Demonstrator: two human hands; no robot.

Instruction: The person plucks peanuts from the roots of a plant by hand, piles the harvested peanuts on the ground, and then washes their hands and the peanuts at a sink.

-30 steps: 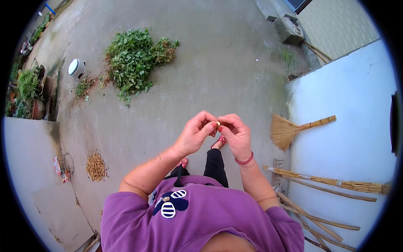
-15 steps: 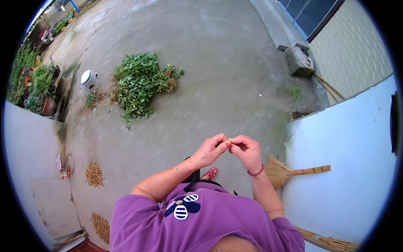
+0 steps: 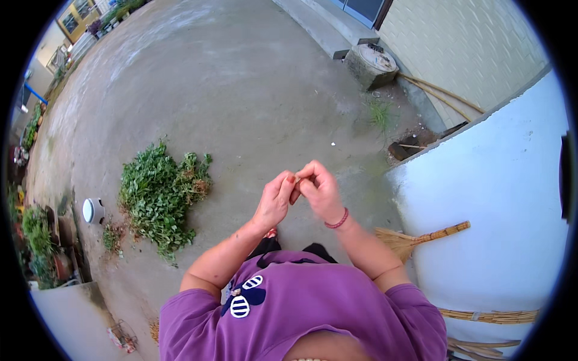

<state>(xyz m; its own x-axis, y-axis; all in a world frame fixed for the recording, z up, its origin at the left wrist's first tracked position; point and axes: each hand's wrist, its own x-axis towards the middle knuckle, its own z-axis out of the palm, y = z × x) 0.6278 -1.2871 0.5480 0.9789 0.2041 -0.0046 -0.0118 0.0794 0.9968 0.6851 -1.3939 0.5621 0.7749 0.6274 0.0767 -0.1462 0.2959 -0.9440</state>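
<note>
My left hand [image 3: 274,200] and my right hand [image 3: 323,191] meet in front of my body, above the concrete ground. Thumb and fingers of both hands are pinched together, fingertips touching. Whatever sits between them is very small and mostly covered by the fingers, so its kind cannot be made out. Around my right wrist is a red braided bracelet [image 3: 338,219]. Beyond my hands to the left, a heap of uprooted leafy green plants [image 3: 156,198] lies on the ground.
Left of the heap stands a small white stool [image 3: 93,210], with potted plants [image 3: 39,234] farther left. A straw broom [image 3: 415,239] leans by the white wall [image 3: 481,192] on my right. Past it are a round-topped concrete block [image 3: 371,65] and wooden poles [image 3: 442,96].
My view has turned to the right, so the plant heap and stool now appear lower and farther left. Both hands stay pinched together; the right hand has tilted over the fingertips.
</note>
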